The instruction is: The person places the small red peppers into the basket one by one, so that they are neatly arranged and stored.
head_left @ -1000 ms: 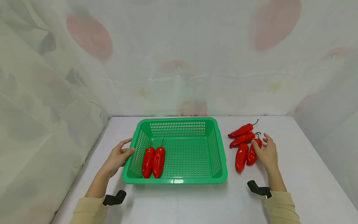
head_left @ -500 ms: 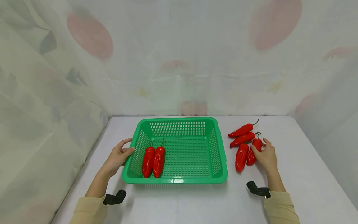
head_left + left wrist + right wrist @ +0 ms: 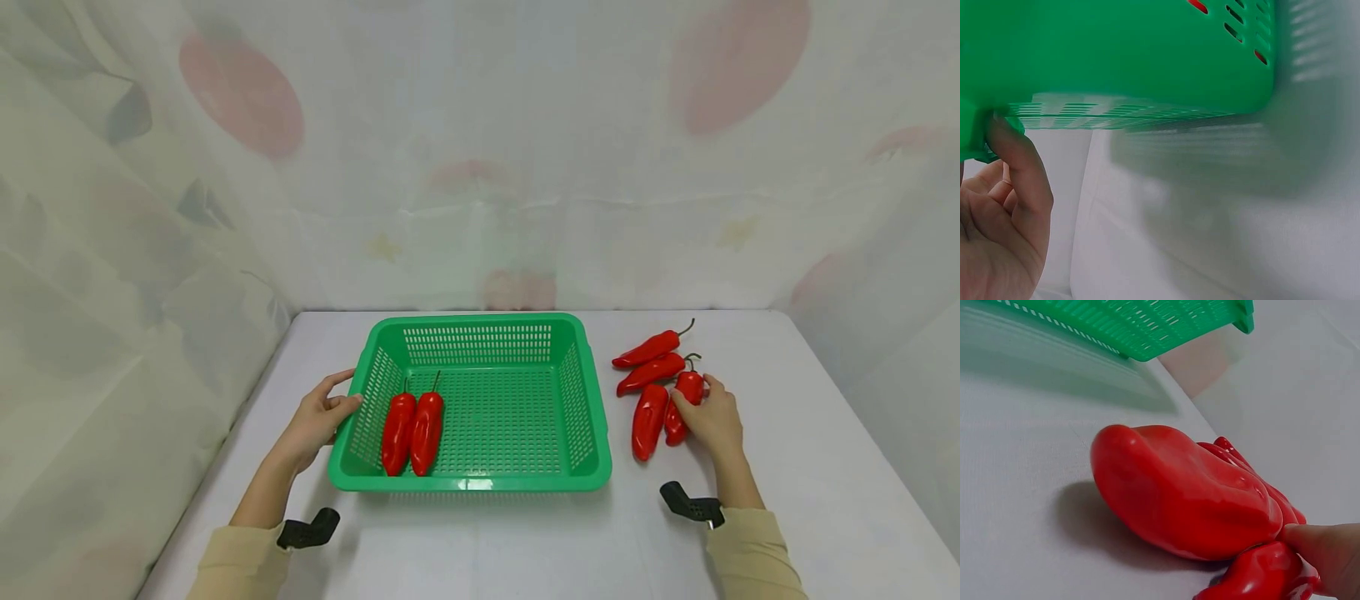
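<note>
In the head view my left hand grips the left rim of a green plastic basket, thumb against the edge. The left wrist view has that thumb curled at the rim. Two long red peppers, one left of the other, lie side by side inside at the left. My right hand pinches another red pepper between thumb and fingers, right of the basket. Close to its left lies a red pepper, large in the right wrist view. The far fingers are hidden there.
Two more red peppers, an upper one and a lower one, lie slanted behind the gripped one. A white cloth-covered table carries everything. Patterned fabric hangs along its back, with more at both sides.
My right hand has lowered slightly and its thumb and fingers have closed around the red pepper, which has shifted a little. The left hand and basket stay put.
</note>
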